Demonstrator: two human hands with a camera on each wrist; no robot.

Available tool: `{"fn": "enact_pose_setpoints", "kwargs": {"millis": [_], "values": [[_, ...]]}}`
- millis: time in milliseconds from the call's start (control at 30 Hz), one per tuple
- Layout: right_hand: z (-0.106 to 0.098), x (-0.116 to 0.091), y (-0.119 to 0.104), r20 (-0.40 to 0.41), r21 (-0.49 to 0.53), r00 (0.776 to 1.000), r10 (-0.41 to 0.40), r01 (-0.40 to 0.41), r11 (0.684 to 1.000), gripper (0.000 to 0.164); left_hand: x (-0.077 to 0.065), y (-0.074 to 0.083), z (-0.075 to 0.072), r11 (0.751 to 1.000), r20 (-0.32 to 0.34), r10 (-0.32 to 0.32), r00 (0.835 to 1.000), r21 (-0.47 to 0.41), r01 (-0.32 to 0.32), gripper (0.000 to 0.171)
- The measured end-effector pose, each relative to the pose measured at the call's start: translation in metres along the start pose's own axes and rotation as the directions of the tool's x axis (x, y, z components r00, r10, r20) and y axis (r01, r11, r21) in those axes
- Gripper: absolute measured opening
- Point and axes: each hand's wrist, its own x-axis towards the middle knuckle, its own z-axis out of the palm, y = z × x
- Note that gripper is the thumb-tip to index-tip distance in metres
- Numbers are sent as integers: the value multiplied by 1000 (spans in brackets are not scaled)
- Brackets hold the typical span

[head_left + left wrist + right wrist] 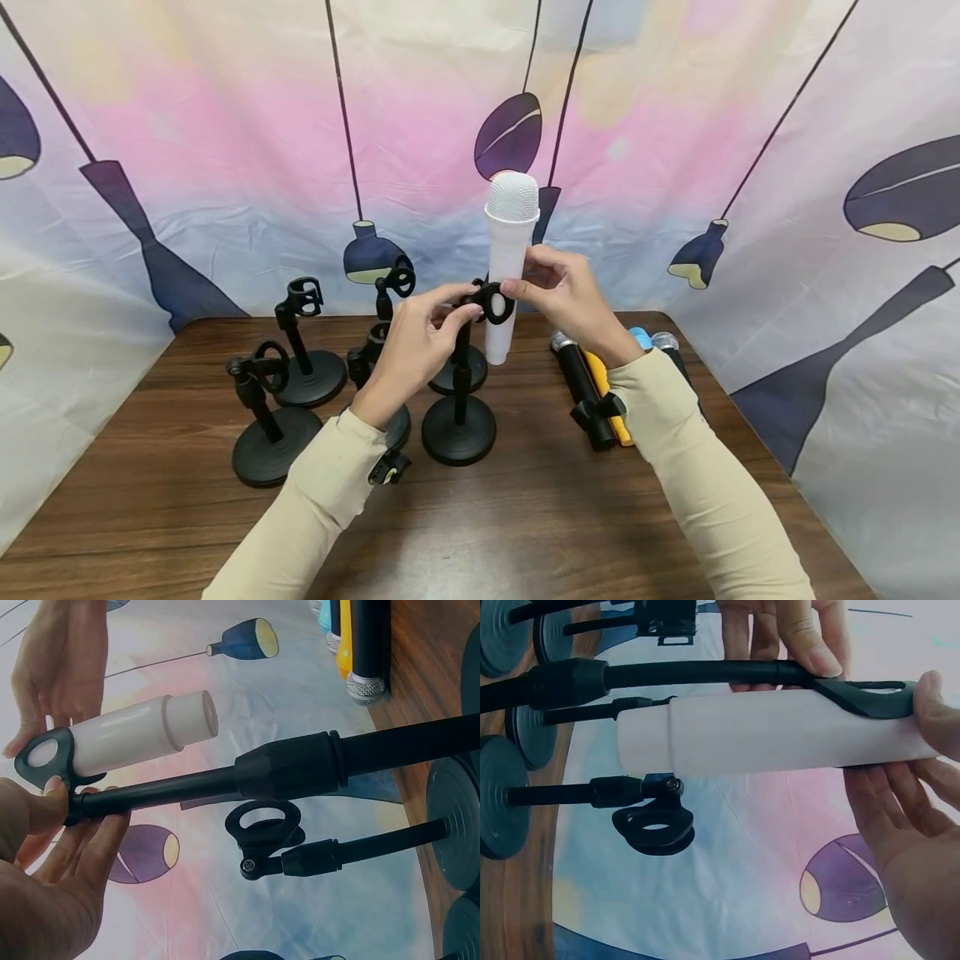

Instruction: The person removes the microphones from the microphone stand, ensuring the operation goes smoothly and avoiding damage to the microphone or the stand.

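A white microphone (510,246) stands upright, its mesh head up, passing through the clip (486,293) of a black tabletop microphone stand (459,433). With thumb and fingers my left hand (416,342) pinches the top of this stand, just where the clip joins the pole. My right hand (566,287) holds the microphone's body, thumb in front and fingers behind, at the clip's height. In the right wrist view, the lower body of the microphone (757,731) sticks out below the clip (870,703), alongside the pole (690,673).
On the left stand several more black microphone stands, including one at front left (273,450) and one behind it (311,379). Black microphones (577,383) and a yellow one (600,375) lie at the right. A patterned cloth (262,125) hangs behind the wooden table (480,533).
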Motion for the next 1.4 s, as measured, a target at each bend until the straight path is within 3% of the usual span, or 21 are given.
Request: {"fn": "enact_pose_setpoints", "kwargs": {"millis": [267,500,733,967,1200,1400], "values": [[3,3,-7,-44,-88,999,0,-4,996,29,1,-1,-1,1000,-1,1,1000,-7,-1,28],[-4,4,-6,37,-54,999,-5,7,999,36,1,0,-2,1000,7,-1,1000,-6,1,27],[-5,7,-11,11,-189,999,-47,48,981,31,1,1,-3,1000,9,-2,1000,-8,3,27],[-7,3,-8,41,-79,999,-35,38,996,40,2,0,-3,1000,16,1,1000,-23,0,26],[-4,6,-7,-7,-175,998,-65,63,982,28,2,0,-3,1000,15,-3,1000,-19,3,26],[-4,4,-4,46,-82,998,-51,55,995,42,1,0,-3,1000,11,-3,1000,-7,3,26]]}}
